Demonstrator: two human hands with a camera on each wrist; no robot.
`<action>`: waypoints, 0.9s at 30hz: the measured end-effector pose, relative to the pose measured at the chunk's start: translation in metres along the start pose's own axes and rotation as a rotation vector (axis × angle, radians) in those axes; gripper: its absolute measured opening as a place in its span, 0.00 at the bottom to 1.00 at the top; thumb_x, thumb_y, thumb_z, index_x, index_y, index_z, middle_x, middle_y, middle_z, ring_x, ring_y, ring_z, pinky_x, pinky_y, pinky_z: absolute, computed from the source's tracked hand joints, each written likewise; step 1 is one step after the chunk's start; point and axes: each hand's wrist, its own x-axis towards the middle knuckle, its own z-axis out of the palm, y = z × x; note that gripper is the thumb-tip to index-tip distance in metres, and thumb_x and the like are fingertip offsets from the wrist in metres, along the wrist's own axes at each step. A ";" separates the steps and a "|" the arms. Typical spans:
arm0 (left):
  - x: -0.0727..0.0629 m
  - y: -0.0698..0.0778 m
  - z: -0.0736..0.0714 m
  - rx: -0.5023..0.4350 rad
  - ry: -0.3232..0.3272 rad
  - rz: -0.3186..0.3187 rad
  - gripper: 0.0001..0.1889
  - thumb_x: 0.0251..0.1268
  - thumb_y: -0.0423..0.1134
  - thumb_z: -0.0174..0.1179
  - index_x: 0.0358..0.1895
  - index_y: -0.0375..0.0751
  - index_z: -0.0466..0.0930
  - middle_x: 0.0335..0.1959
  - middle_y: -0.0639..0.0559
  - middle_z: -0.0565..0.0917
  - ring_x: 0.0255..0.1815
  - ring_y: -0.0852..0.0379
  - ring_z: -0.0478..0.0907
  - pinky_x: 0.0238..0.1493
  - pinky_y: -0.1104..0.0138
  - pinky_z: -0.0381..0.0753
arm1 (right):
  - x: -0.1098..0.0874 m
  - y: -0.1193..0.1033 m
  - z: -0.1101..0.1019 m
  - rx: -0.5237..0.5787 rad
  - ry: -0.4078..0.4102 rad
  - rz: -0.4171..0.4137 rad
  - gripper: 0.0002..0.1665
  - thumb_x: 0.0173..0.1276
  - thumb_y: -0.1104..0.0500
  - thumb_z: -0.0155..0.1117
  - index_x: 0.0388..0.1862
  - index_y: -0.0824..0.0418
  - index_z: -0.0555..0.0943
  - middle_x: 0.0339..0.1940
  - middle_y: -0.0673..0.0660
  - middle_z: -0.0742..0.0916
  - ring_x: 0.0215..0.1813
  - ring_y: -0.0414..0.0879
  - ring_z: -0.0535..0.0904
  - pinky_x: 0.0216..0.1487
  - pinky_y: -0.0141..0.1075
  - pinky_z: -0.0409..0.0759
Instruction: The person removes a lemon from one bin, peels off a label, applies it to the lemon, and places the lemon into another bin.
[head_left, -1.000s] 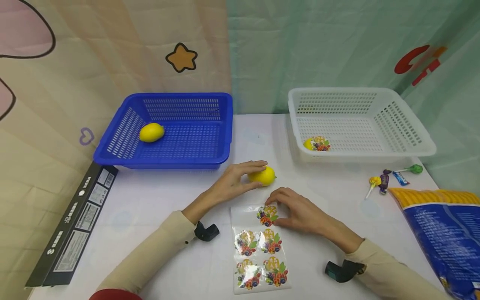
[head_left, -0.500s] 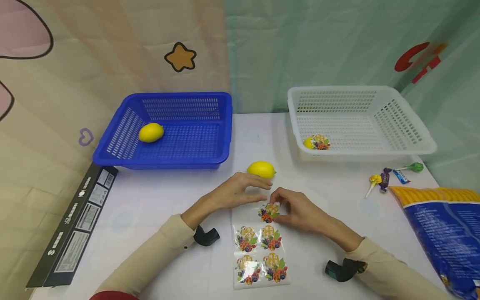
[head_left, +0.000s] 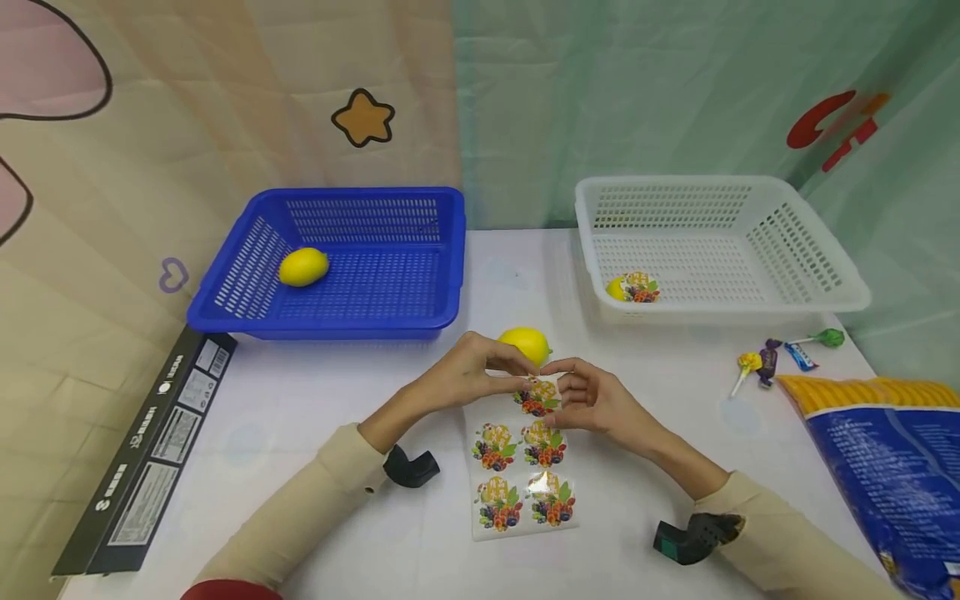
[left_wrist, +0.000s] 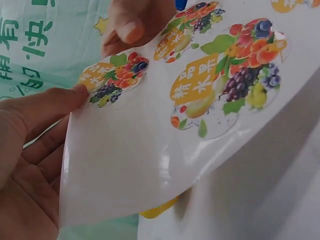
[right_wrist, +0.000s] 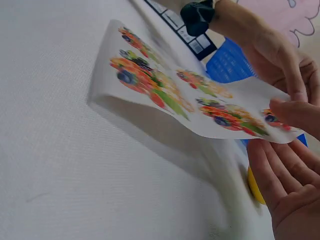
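Note:
A glossy white sheet of fruit-print stickers [head_left: 522, 479] is raised at its far end between both hands. My left hand [head_left: 467, 373] pinches its far edge, the thumb beside the top sticker in the left wrist view. With the thumb above and fingers beneath, my right hand [head_left: 603, 404] holds the right edge near the same corner. One sticker place at the sheet's upper left is bare. The near end hangs low over the white table in the right wrist view. Just beyond the hands lies a yellow lemon [head_left: 527, 340], partly covered by the left fingers.
A blue basket [head_left: 352, 325] with a lemon [head_left: 303, 267] stands back left. The white basket [head_left: 727, 310], back right, holds a stickered lemon [head_left: 617, 288]. Lollipops [head_left: 748, 363] and wrapped candies lie right, near a blue bag [head_left: 900, 467]. A long black box [head_left: 142, 450] lies left.
My left hand left the lemon, came nearer and took the sheet's far edge. My right hand also grips the sheet, which has lifted and shifted away from me.

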 end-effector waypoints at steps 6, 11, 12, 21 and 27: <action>0.006 0.016 -0.015 0.099 0.083 0.066 0.09 0.64 0.35 0.67 0.44 0.37 0.88 0.42 0.51 0.88 0.46 0.61 0.84 0.52 0.67 0.82 | -0.001 -0.003 0.005 0.017 -0.109 0.057 0.21 0.70 0.62 0.65 0.57 0.72 0.77 0.44 0.62 0.89 0.44 0.50 0.87 0.43 0.37 0.86; 0.012 0.024 -0.023 0.197 0.145 0.247 0.08 0.60 0.31 0.69 0.42 0.36 0.88 0.40 0.49 0.89 0.45 0.60 0.85 0.48 0.67 0.83 | -0.001 -0.015 0.007 -0.078 -0.025 0.031 0.12 0.70 0.58 0.65 0.46 0.66 0.83 0.31 0.56 0.89 0.29 0.40 0.81 0.28 0.29 0.78; 0.013 0.025 -0.024 0.212 0.157 0.282 0.08 0.59 0.30 0.69 0.42 0.35 0.88 0.40 0.49 0.89 0.44 0.59 0.85 0.46 0.67 0.84 | -0.001 -0.018 0.008 -0.090 -0.011 0.029 0.11 0.70 0.58 0.65 0.45 0.64 0.84 0.29 0.56 0.89 0.27 0.39 0.79 0.27 0.29 0.77; 0.016 0.029 -0.024 0.243 0.217 0.363 0.06 0.56 0.26 0.70 0.38 0.34 0.88 0.38 0.48 0.89 0.42 0.57 0.86 0.46 0.72 0.82 | 0.000 -0.024 0.009 -0.047 0.013 0.057 0.15 0.69 0.58 0.66 0.46 0.69 0.83 0.29 0.56 0.89 0.32 0.42 0.84 0.39 0.40 0.86; 0.014 0.030 -0.024 0.069 0.225 0.241 0.04 0.60 0.27 0.68 0.37 0.35 0.88 0.35 0.50 0.89 0.41 0.61 0.86 0.50 0.69 0.83 | 0.000 -0.022 0.009 -0.023 0.025 0.112 0.16 0.70 0.56 0.66 0.42 0.71 0.83 0.26 0.56 0.89 0.31 0.42 0.84 0.36 0.36 0.85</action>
